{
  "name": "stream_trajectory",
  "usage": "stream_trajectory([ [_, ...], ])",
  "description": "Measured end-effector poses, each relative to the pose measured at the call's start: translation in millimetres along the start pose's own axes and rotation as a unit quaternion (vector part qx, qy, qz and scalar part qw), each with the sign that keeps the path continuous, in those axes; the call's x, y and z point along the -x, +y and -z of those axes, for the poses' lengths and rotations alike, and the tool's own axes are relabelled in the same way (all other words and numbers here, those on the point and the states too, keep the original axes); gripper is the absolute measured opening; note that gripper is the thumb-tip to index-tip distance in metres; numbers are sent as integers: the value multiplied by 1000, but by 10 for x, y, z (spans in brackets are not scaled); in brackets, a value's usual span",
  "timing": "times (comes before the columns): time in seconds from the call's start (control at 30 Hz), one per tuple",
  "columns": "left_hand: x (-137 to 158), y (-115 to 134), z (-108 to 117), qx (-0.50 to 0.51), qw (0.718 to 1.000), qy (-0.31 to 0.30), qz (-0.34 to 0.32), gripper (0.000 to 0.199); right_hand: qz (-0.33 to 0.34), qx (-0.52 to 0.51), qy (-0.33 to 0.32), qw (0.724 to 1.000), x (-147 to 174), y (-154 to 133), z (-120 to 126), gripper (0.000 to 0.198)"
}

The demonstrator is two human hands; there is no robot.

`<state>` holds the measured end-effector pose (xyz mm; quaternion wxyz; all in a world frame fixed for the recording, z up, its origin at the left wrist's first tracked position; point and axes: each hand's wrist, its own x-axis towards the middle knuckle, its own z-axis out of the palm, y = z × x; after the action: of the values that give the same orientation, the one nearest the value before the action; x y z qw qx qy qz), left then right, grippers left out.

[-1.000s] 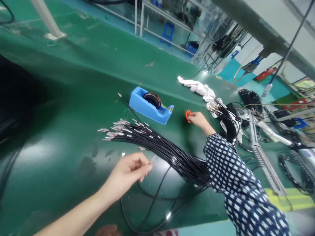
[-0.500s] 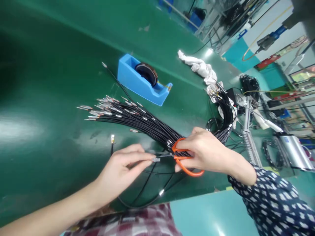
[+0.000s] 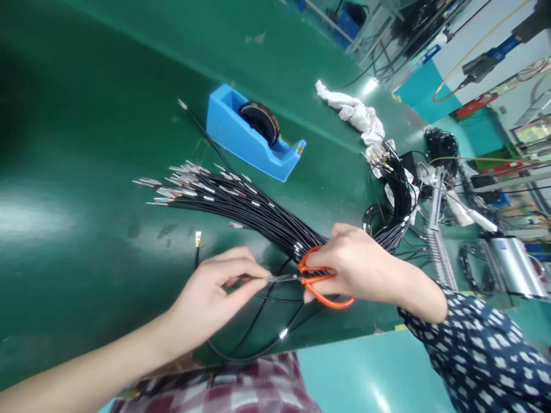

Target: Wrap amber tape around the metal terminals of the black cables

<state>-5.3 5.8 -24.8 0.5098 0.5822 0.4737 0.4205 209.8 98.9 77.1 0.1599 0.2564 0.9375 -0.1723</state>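
Note:
My right hand (image 3: 359,264) grips orange-handled scissors (image 3: 329,300), fingers through the loops. Their blades point left and look closed, with the tips at the fingertips of my left hand (image 3: 217,287). My left thumb and fingers are pinched on a thin cable end, mostly hidden by the fingers. Just beyond both hands lies a thick bundle of black cables (image 3: 262,215) with small metal ends fanned out to the left; it passes behind my right hand. A loose cable with a pale connector (image 3: 198,238) rises beside my left hand.
A blue tape dispenser (image 3: 245,146) with a brown roll stands behind the bundle on the green table (image 3: 86,189). White cloth (image 3: 357,115) and more black cables (image 3: 400,195) lie to the right. A metal-framed fixture (image 3: 439,252) and a silver cylinder (image 3: 516,264) stand farther right.
The scissor blades have come together at my left fingertips. The small grey tip that stuck out from those fingers no longer shows. Both hands stay almost in place; the view has shifted slightly.

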Motion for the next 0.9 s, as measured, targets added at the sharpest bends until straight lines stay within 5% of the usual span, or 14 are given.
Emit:
stream_trajectory([
  [0.47, -5, 9, 4, 8, 1000, 10, -10, 14, -11, 6, 5, 1000, 9, 4, -3, 50],
  [0.9, 6, 0, -23, 23, 999, 11, -48, 18, -25, -132, -70, 988, -5, 70, -89, 43],
])
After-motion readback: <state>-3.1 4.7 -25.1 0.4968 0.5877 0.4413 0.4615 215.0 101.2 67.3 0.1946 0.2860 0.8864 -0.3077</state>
